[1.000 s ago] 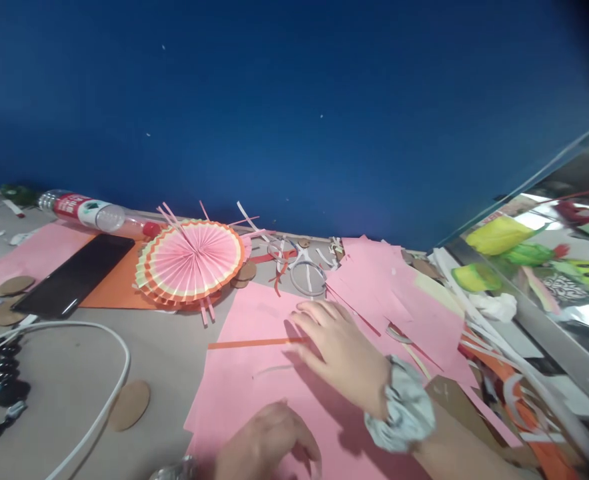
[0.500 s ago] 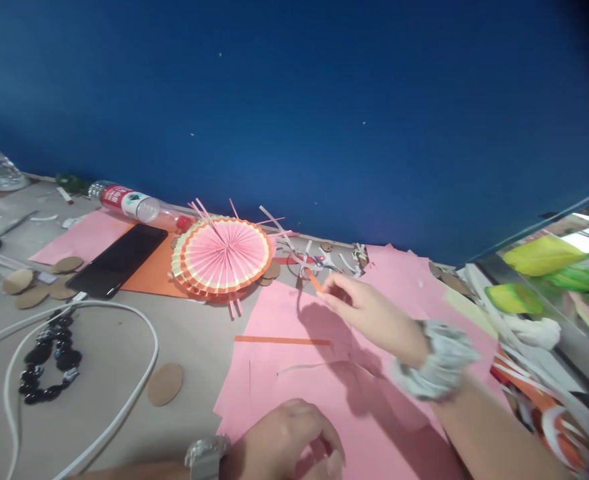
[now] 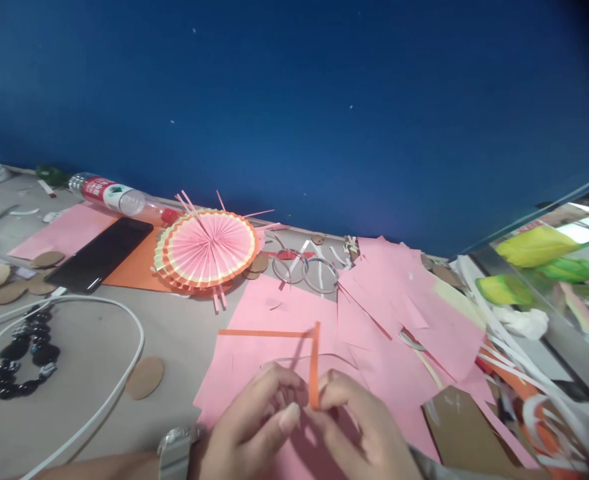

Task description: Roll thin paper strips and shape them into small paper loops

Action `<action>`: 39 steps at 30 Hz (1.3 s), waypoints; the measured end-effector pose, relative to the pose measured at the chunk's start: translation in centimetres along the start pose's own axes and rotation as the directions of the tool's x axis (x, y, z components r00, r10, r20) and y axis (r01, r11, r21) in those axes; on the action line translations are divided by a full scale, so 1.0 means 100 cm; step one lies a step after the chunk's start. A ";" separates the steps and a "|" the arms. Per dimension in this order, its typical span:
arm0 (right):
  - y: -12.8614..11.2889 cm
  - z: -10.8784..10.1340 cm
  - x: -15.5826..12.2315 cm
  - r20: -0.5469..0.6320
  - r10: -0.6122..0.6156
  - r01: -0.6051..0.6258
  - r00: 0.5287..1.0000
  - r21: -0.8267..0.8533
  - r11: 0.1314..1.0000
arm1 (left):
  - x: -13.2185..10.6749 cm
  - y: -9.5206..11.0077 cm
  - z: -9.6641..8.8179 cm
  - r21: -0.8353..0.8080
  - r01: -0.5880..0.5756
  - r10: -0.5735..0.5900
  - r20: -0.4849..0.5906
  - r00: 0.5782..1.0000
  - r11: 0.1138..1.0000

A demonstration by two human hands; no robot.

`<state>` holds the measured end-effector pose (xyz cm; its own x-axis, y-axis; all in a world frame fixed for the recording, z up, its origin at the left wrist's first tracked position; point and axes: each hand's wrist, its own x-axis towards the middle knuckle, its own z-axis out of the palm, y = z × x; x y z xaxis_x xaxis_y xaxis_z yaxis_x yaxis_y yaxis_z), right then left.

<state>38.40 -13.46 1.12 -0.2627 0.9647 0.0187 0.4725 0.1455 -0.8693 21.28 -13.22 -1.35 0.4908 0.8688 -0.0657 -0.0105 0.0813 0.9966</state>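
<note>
In the head view my right hand (image 3: pixel 361 423) pinches a narrow orange paper strip (image 3: pixel 315 363) near its lower end; the strip stands up from the fingertips. My left hand (image 3: pixel 257 417) is right beside it, fingers curled inward with the thumb in front, and what it holds, if anything, is hidden. Both hands are above overlapping pink paper sheets (image 3: pixel 274 310). Another orange strip (image 3: pixel 264 333) lies flat across the pink paper, just beyond my left hand. Farther back on the left rests a round pleated paper fan (image 3: pixel 211 247) in pink, yellow and orange.
Round thin-framed glasses (image 3: pixel 321 275) lie behind the pink sheets. To the left are a black phone (image 3: pixel 104 253), a plastic bottle (image 3: pixel 124 198), a black bead bracelet (image 3: pixel 39 347), a white cable (image 3: pixel 137 320) and cardboard discs (image 3: pixel 145 378). A blue wall (image 3: pixel 294 120) rises behind.
My right hand has come back toward me, bringing the orange strip from the scraps at the back to beside my left hand. The view has shifted slightly.
</note>
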 end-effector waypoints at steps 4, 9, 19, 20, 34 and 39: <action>0.010 0.022 -0.012 0.019 0.045 -0.044 0.999 -0.080 0.996 | 0.004 0.000 -0.002 0.033 0.022 -0.020 -0.049 0.999 0.999; 0.015 0.019 -0.010 0.087 -0.045 0.062 0.995 -0.197 0.978 | 0.003 0.005 -0.002 0.013 0.033 -0.031 -0.129 0.991 0.999; 0.026 0.001 0.003 -0.014 -0.150 0.131 0.989 -0.417 0.899 | -0.006 0.010 0.006 -0.028 0.225 -0.227 -0.116 0.967 0.974; 0.025 0.002 0.001 -0.016 -0.143 0.130 0.990 -0.329 0.935 | -0.007 0.008 0.006 0.014 0.236 -0.233 -0.113 0.966 0.972; 0.017 0.011 -0.005 -0.070 0.158 -0.128 0.985 0.321 0.938 | 0.001 0.009 0.003 0.518 0.216 -0.308 0.098 0.946 0.828; 0.017 0.010 -0.004 -0.155 0.176 -0.110 0.972 0.361 0.926 | 0.004 0.012 0.003 0.557 0.200 -0.325 0.134 0.936 0.806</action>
<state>38.49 -13.80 -0.82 -0.0417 0.9974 -0.0580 0.1624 -0.0505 -0.9854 21.73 -12.90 -0.16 0.5796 0.7214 -0.3790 0.5750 -0.0325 0.8175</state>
